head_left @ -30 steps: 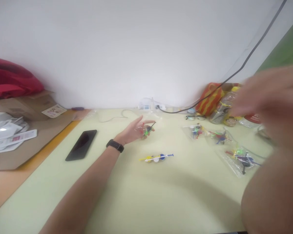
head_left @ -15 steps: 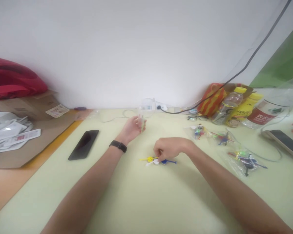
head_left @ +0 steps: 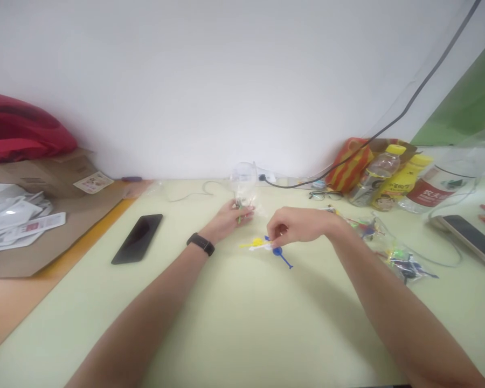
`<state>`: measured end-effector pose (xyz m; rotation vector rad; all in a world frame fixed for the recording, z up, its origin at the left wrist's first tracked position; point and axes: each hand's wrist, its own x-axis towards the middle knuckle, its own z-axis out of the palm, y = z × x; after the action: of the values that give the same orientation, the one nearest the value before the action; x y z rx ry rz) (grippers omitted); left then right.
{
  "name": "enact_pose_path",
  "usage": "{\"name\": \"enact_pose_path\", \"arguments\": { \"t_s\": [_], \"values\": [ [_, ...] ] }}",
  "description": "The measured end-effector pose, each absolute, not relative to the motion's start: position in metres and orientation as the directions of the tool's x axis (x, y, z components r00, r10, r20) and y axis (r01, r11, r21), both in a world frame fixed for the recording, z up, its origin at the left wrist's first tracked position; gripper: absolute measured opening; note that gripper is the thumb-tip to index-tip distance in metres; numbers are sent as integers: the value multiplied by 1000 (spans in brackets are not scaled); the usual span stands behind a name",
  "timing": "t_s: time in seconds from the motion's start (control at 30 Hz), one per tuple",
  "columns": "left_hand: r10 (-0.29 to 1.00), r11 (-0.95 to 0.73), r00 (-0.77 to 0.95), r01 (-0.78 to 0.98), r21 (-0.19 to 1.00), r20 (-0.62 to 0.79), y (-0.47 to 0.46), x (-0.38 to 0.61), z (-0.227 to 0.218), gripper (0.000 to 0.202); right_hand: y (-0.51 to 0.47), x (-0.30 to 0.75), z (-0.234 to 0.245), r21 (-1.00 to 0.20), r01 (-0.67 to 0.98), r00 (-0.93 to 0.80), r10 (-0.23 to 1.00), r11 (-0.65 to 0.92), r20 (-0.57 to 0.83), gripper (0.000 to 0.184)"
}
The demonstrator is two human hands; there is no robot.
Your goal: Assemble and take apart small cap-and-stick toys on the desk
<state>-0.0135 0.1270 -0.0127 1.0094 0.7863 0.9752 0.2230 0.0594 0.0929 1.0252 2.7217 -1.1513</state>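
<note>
My left hand (head_left: 228,220), with a black band on its wrist, is closed on a small clear plastic bag (head_left: 244,188) that stands up above the fingers and holds a few green and dark bits. My right hand (head_left: 296,226) pinches a bunch of small plastic sticks (head_left: 270,248), yellow, white and blue, lifted just off the pale green table (head_left: 242,323). The blue stick hangs down to the right. The two hands are a short gap apart, the sticks just right of the bag.
A black phone (head_left: 137,246) lies left of my left arm. Clear bags of coloured sticks (head_left: 400,258) lie to the right, with bottles (head_left: 388,180), glasses (head_left: 325,195) and a second phone (head_left: 472,237). Cardboard and papers (head_left: 20,221) sit far left. A cable (head_left: 408,108) runs along the wall.
My right hand came down from near the camera, took hold of the coloured sticks on the table and lifted them toward the bag. My left hand closed on the bag.
</note>
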Motion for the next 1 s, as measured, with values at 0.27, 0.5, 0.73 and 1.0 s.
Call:
{"name": "enact_pose_path", "arguments": {
  "t_s": [0.27, 0.5, 0.73, 1.0],
  "values": [
    [882, 111, 470, -194, 975, -6, 108, 1, -15, 63, 68, 229, 84, -598, 638, -754, 551, 485, -357, 16],
    [908, 76, 418, -219, 973, 23, 107, 4, -23, 78, 68, 224, 81, -573, 671, -723, 588, 471, -363, 24],
    [909, 20, 416, -109, 994, 27, 109, 5, -28, 52, 64, 223, 88, -600, 660, -730, 575, 453, -369, 19],
    [882, -64, 465, -54, 996, 82, 107, 7, -27, 44, 62, 223, 92, -675, 568, -776, 578, 470, -252, 19]
  ]
}}
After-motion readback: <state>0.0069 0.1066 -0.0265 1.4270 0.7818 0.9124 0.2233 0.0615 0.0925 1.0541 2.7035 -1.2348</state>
